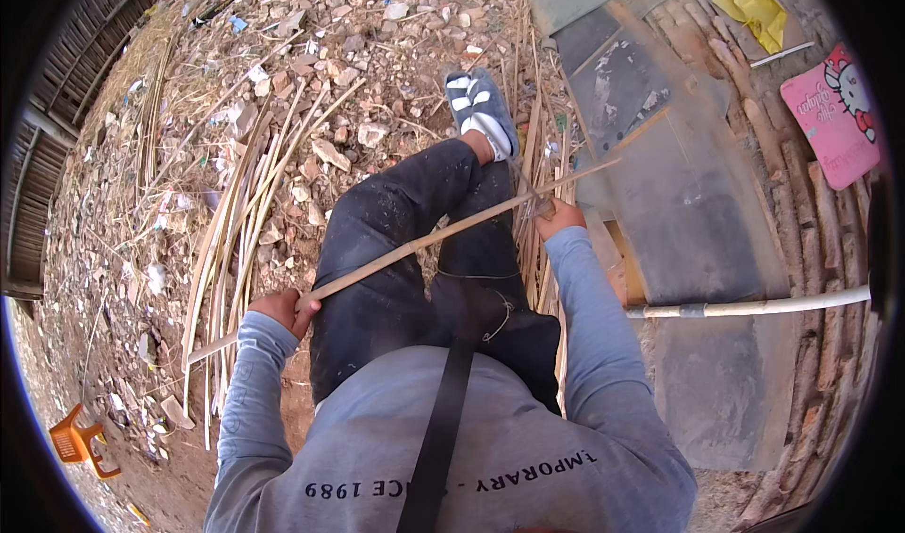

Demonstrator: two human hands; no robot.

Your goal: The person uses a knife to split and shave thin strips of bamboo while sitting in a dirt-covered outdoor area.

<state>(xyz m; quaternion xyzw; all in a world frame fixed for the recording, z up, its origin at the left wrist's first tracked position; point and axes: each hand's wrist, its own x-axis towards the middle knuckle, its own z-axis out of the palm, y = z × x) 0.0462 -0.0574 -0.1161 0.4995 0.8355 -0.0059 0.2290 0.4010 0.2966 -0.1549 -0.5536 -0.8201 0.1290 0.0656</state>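
A long pale bamboo strip [424, 241] lies slantwise across my lap, over my dark trousers. My left hand [286, 310] is closed round its lower left part, and the end sticks out beyond the fist. Close to the strip's upper right part, my right hand [564, 219] is closed on a knife [530, 194] with a short wooden handle. Its narrow blade meets or crosses the strip; I cannot tell exactly how. The strip's far tip reaches over the dark boards on the right.
Bundles of split bamboo strips [240, 217] lie left of my legs, others [547, 288] beside my right leg. Stony rubble [377, 52] covers the ground. To the right are dark boards [707, 213], a white pipe [754, 305] and a pink board [830, 118]. An orange plastic chair [77, 442] stands lower left.
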